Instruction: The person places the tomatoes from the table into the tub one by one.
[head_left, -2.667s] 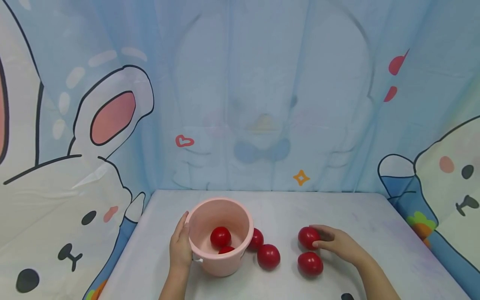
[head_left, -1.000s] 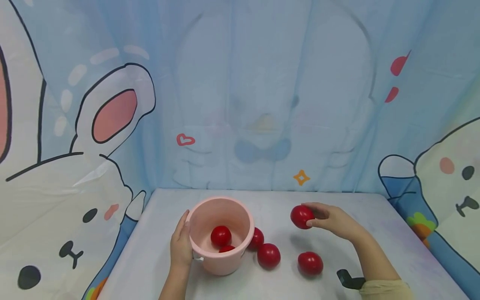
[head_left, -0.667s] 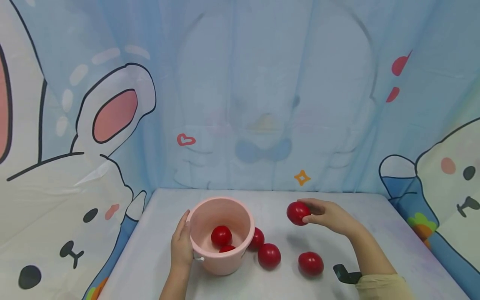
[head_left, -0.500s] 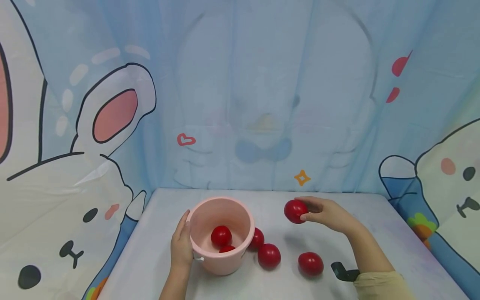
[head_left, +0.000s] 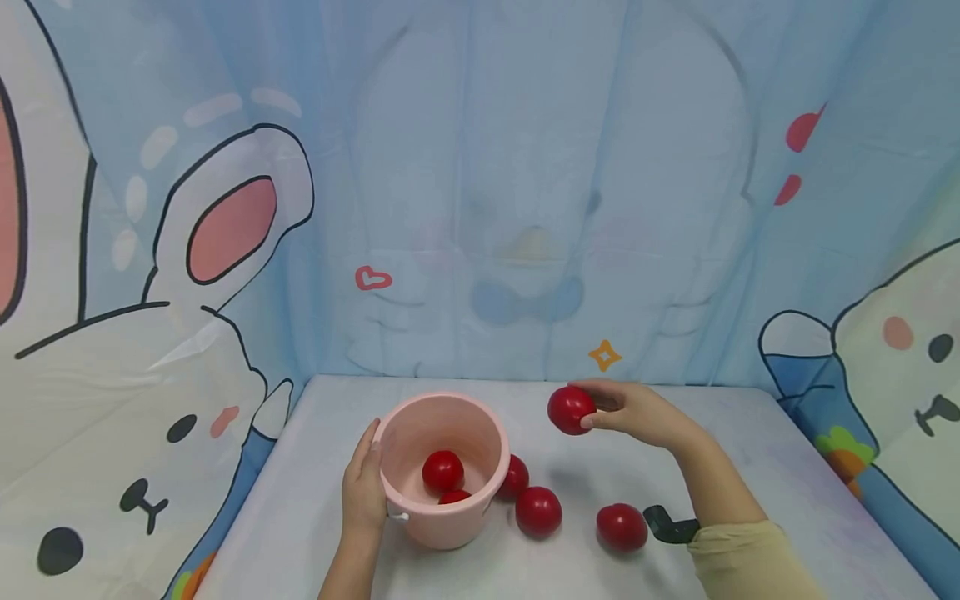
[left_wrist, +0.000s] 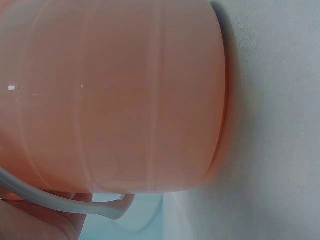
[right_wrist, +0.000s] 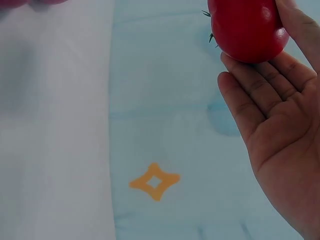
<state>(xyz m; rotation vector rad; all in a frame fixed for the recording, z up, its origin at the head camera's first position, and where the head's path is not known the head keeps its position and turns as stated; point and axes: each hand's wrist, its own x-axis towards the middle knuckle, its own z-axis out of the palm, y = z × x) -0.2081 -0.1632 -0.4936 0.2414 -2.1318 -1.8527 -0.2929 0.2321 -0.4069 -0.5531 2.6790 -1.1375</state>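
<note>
In the head view, my right hand [head_left: 637, 412] pinches a red tomato [head_left: 571, 410] between thumb and fingertips, above the table right of the pink bucket [head_left: 442, 525]. The right wrist view shows green stem bits on this tomato [right_wrist: 245, 30], with the palm [right_wrist: 290, 135] turned to the camera. My left hand [head_left: 363, 492] rests along the bucket's left side, its fingers fairly straight and reaching up to the rim. Inside the bucket lie two tomatoes [head_left: 442, 472], the lower one partly hidden by the front rim. In the left wrist view the bucket wall [left_wrist: 115, 100] fills most of the frame.
Two tomatoes, one [head_left: 537, 512] in front and one [head_left: 513, 478] partly behind the bucket, lie at its right. Another tomato [head_left: 622, 527] lies farther right. The bucket's white handle [left_wrist: 65, 202] hangs by the left hand. A printed curtain [head_left: 525, 167] backs the white table [head_left: 720, 467].
My right hand has picked up the farther of the two right-hand tomatoes and carried it up and leftward toward the bucket. The left hand and the bucket stay where they were.
</note>
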